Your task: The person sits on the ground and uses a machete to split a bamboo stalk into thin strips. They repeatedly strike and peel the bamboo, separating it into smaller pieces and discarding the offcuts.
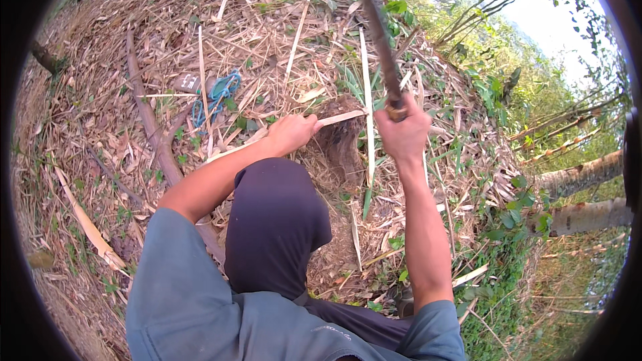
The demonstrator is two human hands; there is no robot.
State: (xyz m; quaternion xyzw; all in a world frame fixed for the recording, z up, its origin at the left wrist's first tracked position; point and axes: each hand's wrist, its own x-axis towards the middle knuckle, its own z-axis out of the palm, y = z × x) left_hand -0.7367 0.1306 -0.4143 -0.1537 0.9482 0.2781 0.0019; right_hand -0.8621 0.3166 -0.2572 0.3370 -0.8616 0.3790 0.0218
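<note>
My left hand (292, 133) is closed round a pale split strip of wood or bamboo (342, 118). The strip's far end lies over a rough brown stump (340, 144), and its other end passes beneath my left forearm. In my right hand (405, 128) is the handle of a machete (381, 33), with the dark blade raised and pointing up and away. The blade is slightly blurred. Just left of my right hand, a long thin pale strip (368, 93) stretches across the litter.
Dry leaves and scattered pale strips (85, 217) cover the ground. A long branch (148, 117) lies to the left, near a tangle of blue cord (217, 97) and a dark brown object (190, 83). Pale trunks (585, 217) and green bushes (498, 93) stand on the right.
</note>
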